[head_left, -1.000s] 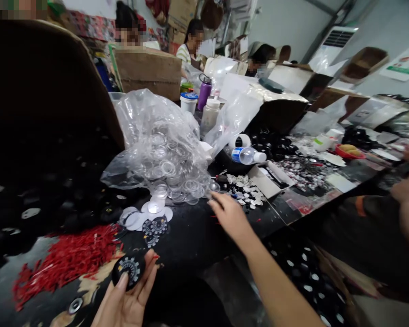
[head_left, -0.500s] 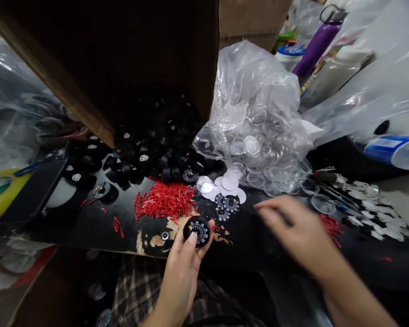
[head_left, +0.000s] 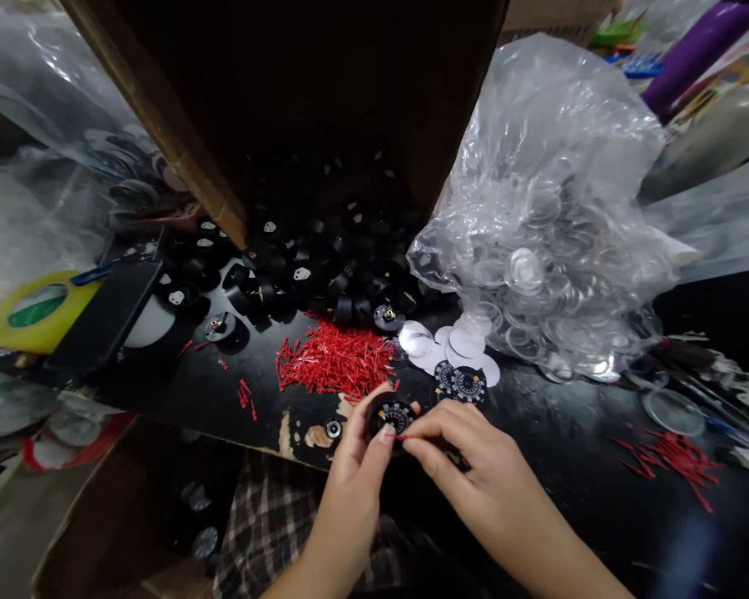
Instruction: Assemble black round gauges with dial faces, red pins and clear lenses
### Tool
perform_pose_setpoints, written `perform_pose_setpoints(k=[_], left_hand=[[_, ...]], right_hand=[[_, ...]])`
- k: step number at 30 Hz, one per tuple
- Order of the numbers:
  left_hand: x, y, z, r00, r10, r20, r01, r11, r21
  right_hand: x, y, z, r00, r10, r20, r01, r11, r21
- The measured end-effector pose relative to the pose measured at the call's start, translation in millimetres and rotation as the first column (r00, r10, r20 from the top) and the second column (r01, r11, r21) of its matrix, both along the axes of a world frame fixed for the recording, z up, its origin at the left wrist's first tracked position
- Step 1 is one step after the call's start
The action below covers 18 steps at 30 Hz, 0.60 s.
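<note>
My left hand (head_left: 360,466) grips a round black gauge (head_left: 394,413) with a printed dial, its thumb lying on the dial's lower edge. Between the thumb and forefinger of my right hand (head_left: 474,457) is a tiny red pointer needle (head_left: 398,437), held at the dial face. Just beyond the hands lies a heap of red needles (head_left: 337,358). White discs (head_left: 468,341) and loose black printed dials (head_left: 468,384) overlap to the right of that heap. A small round metal part (head_left: 333,428) rests left of my left hand.
A cardboard box (head_left: 193,166) full of black housings (head_left: 343,312) opens toward me. Clear plastic rings fill a plastic bag (head_left: 555,166). More red needles (head_left: 680,462) lie at right; a yellow tape roll (head_left: 6,320) and dark flat slab (head_left: 106,316) at left.
My right hand has come in from the right to the gauge, with a red needle now visible in its fingertips. The left hand still holds the gauge. The view has shifted left.
</note>
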State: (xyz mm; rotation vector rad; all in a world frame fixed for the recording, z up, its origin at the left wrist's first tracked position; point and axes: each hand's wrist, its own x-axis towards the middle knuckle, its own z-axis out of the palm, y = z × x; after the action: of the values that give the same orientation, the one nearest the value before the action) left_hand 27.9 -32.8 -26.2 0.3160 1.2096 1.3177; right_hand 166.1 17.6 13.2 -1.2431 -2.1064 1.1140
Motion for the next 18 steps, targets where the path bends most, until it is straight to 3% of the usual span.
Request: perform_pose_setpoints(k=[6, 14, 18], left_hand=[[0.8, 3.1, 5.1, 0.989, -0.07, -0.134, 0.078, 0.995, 0.06], [-4.8, 4.2, 13.4, 0.957, -0.124, -0.263, 0.169, 0.973, 0.155], [-4.6, 2.3, 13.1, 0.929, -0.094, -0.358, 0.169, 0.968, 0.185]], right_hand=[[-10.5, 1.8, 0.3, 0.992, 0.039, 0.119, -0.047, 0.997, 0.065], [-8.9, -1.2, 3.1, 0.995, 0.021, 0.095, -0.026, 0.998, 0.055], [-9.8, -4.3, 2.8, 0.997, 0.015, 0.082, -0.021, 0.997, 0.07]])
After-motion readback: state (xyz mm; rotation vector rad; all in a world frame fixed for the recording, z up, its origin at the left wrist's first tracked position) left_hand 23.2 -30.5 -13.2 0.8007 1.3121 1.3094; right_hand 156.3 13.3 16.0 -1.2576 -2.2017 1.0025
